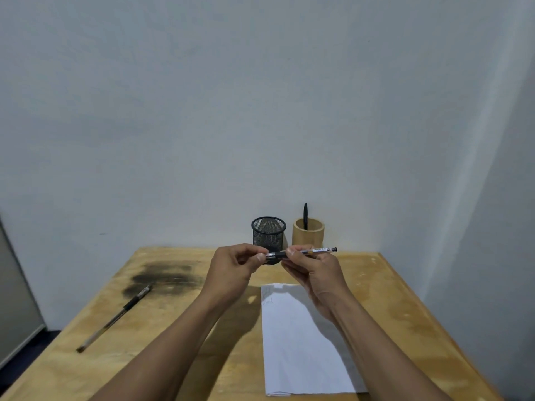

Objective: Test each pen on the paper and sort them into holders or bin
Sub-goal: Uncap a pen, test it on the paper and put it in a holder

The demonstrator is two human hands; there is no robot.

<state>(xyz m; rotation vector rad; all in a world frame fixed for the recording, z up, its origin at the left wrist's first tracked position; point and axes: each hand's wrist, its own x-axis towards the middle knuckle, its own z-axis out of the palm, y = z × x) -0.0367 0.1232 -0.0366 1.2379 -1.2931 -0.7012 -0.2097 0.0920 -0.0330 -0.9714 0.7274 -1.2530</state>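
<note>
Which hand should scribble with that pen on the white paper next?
Probably the right hand: it grips the barrel of the clear black-gripped pen and hovers by the white paper sheet. The left hand only pinches the pen's end.

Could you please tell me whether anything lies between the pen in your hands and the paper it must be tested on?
Nothing visible does. The left hand and right hand hold the pen in the air, and the paper lies on the table below and nearer; only the right forearm passes above its edge.
</note>
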